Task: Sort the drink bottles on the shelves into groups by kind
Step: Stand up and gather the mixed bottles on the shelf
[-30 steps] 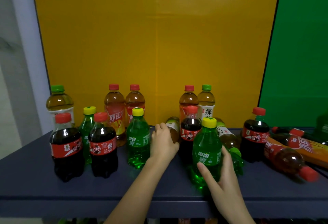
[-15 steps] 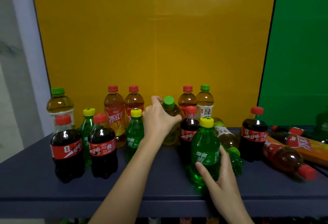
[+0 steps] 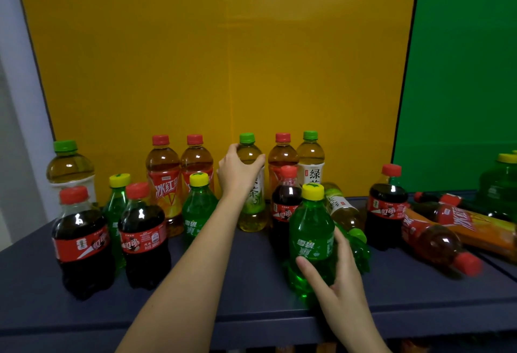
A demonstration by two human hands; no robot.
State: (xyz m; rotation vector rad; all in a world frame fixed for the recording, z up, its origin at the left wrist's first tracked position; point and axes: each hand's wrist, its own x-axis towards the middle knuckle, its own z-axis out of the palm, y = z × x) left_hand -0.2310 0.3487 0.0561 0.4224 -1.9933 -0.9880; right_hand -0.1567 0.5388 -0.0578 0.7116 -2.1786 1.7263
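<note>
Two clasps: left grip (image 3: 237, 169) high on tea bottle (image 3: 253, 208), right grip (image 3: 340, 282) round soda bottle (image 3: 310, 229).

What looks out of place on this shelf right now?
Several plastic bottles lie on their sides on the dark shelf: a green-capped pale tea bottle behind the right hand, and two red-capped amber iced-tea bottles at far right. No spill visible.

cola bottle (image 3: 81, 240) x4, upright | Sprite bottle (image 3: 311, 243) x3 upright, perhaps one more lying, mostly hidden | iced red tea bottle (image 3: 163, 187) x5: 3 upright, 2 lying | green tea bottle (image 3: 310, 156) x4: 3 upright, 1 lying | large green bottle (image 3: 499, 184) x1, right edge, blurred
</note>
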